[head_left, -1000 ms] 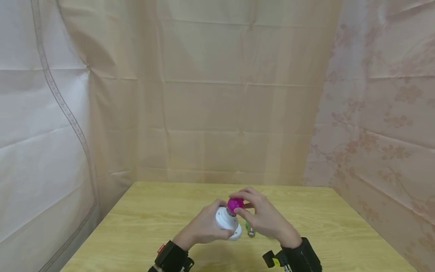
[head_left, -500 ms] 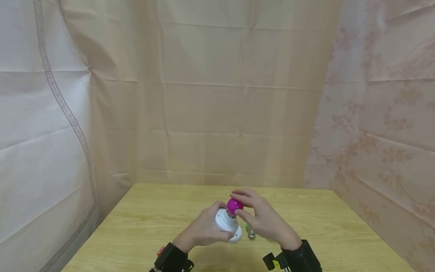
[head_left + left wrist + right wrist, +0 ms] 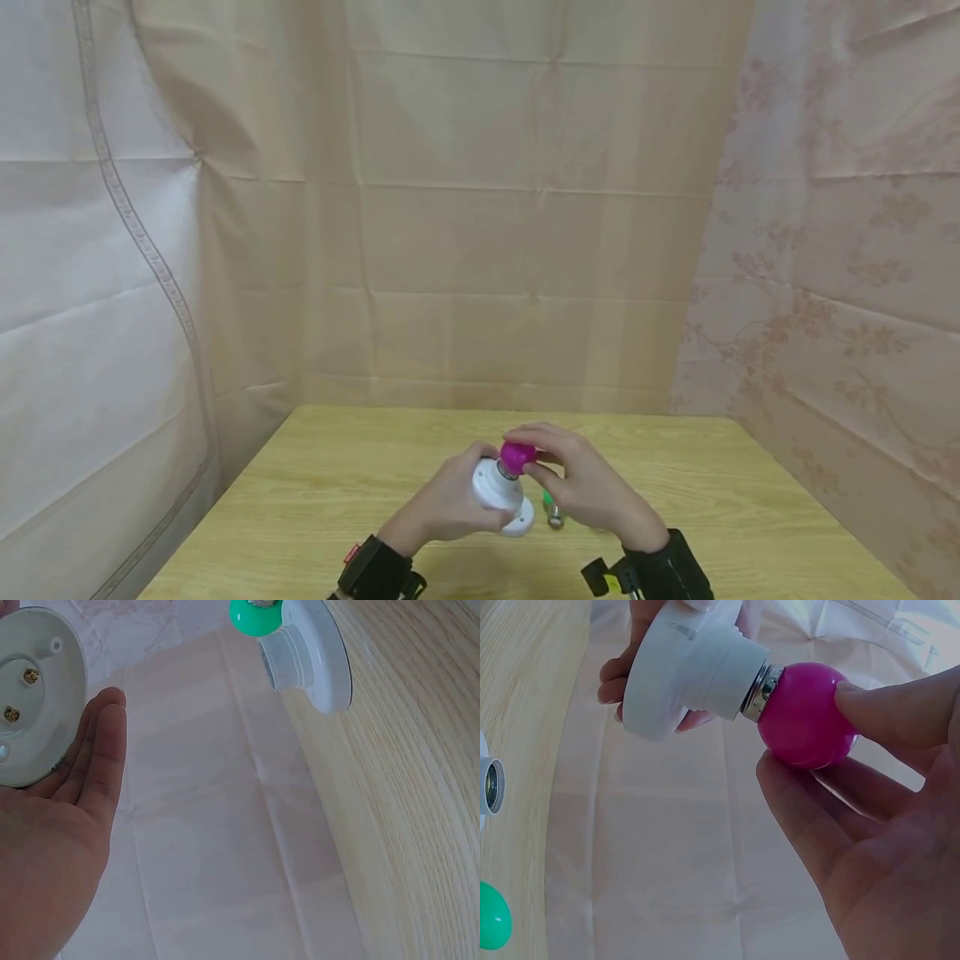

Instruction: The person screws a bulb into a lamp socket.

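My left hand (image 3: 450,502) grips a white lamp holder (image 3: 493,487) by its round base, above the table. In the left wrist view, the underside of that base shows brass screws. My right hand (image 3: 585,482) holds a magenta light bulb (image 3: 806,712) between thumb and fingers. The bulb's metal screw cap (image 3: 762,691) sits at the mouth of the holder, partly inside, with a band of metal still showing. Holder and bulb are tilted, the bulb end up and towards my right hand.
A second white lamp holder (image 3: 322,656) stands on the wooden table (image 3: 360,450), below my hands. Beside it lies a green light bulb (image 3: 493,916). Cloth curtains (image 3: 480,250) hang behind the table and along both sides.
My right fingers have shifted slightly around the magenta bulb, with the hand a little lower. The left hand keeps its grip on the holder, moving only slightly.
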Demonstrator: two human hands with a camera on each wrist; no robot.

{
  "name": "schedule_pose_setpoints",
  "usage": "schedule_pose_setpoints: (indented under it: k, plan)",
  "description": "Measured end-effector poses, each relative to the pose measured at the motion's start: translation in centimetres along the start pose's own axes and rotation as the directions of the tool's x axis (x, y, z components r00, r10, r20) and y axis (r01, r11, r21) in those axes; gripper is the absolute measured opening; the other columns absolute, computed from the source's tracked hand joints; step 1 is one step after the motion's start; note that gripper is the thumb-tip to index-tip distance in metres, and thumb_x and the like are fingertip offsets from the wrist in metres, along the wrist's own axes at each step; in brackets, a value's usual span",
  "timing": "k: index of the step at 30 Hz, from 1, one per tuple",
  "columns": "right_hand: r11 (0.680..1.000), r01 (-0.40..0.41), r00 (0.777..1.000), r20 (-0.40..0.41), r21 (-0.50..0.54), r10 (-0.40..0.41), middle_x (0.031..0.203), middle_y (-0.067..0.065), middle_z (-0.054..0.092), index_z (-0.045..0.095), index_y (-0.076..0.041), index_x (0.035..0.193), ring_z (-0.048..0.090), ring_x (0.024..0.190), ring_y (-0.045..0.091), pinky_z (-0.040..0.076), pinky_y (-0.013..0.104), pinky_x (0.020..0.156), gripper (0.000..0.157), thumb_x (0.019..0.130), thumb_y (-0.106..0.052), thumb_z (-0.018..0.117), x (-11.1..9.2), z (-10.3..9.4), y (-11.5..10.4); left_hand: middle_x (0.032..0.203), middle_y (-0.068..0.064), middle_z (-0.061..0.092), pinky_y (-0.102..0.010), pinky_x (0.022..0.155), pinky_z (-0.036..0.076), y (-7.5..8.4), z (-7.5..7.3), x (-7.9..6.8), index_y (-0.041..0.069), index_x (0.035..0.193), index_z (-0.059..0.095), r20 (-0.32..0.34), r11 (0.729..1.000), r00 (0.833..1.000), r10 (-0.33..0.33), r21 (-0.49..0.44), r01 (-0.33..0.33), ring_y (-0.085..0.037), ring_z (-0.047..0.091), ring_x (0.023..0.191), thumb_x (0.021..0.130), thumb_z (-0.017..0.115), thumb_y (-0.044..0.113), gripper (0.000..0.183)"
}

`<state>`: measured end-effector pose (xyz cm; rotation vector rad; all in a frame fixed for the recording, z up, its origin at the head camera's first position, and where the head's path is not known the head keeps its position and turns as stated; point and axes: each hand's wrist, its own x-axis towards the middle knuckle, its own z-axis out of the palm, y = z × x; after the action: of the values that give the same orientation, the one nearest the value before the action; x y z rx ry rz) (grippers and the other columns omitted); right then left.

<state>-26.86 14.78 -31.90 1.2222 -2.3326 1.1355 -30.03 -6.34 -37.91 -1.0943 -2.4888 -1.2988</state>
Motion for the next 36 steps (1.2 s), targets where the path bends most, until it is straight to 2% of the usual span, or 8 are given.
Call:
schedule_pose_setpoints:
  k: [13,20,24,28,36]
  plan:
    - [0.998,-0.053,0.998,-0.037,-0.043,0.051,0.113,-0.007,0.054,0.052,-0.02,0.123,0.053,0.099,0.012,0.048,0.027,0.078,0.035,0.089,-0.021,0.059,-0.07,0.37,0.22,0.095,0.004,0.056,-0.028,0.062,0.049,-0.09,0.29,-0.08,0.017,0.118,0.041,0.004,1.0,1.0,0.004,0.012,-0.004,-0.009,0.055,0.078,0.068,0.074,0.043,0.066]
    - [0.986,-0.015,1.0,-0.026,-0.165,0.011,0.129,-0.003,0.046,0.047,-0.017,0.131,0.045,0.113,0.012,0.043,0.037,0.088,0.042,0.09,-0.021,0.057,-0.23,0.27,0.09,0.094,0.005,0.056,-0.028,0.062,0.049,-0.04,0.34,-0.07,0.018,0.118,0.041,0.003,1.0,1.0,-0.001,0.001,0.001,-0.009,0.056,0.077,0.067,0.075,0.042,0.066]
    - [0.996,0.004,1.0,0.018,-0.092,-0.002,0.132,-0.005,0.044,0.04,-0.021,0.136,0.043,0.116,0.013,0.041,0.037,0.091,0.051,0.089,-0.007,0.055,-0.23,0.18,-0.04,0.094,0.005,0.057,-0.029,0.062,0.048,0.01,0.35,-0.03,0.018,0.118,0.042,-0.005,1.0,1.0,0.009,-0.005,-0.009,-0.01,0.056,0.077,0.067,0.075,0.041,0.065]
    - [1.0,0.01,0.999,0.043,-0.004,-0.01,0.133,-0.008,0.043,0.041,-0.023,0.134,0.045,0.115,0.014,0.041,0.034,0.09,0.058,0.086,0.005,0.054,-0.18,0.12,-0.13,0.093,0.005,0.056,-0.029,0.062,0.048,0.05,0.27,-0.04,0.017,0.117,0.043,-0.011,1.0,1.0,0.012,0.004,-0.012,-0.009,0.055,0.077,0.066,0.075,0.042,0.065]
    - [0.999,0.035,0.999,0.03,-0.01,-0.035,0.128,-0.007,0.046,0.047,-0.023,0.129,0.048,0.111,0.014,0.043,0.03,0.087,0.05,0.086,0.001,0.056,-0.14,-0.06,-0.21,0.094,0.005,0.056,-0.028,0.063,0.048,0.08,0.19,0.07,0.02,0.118,0.041,-0.006,1.0,1.0,0.017,0.018,-0.016,-0.009,0.055,0.078,0.067,0.075,0.043,0.065]
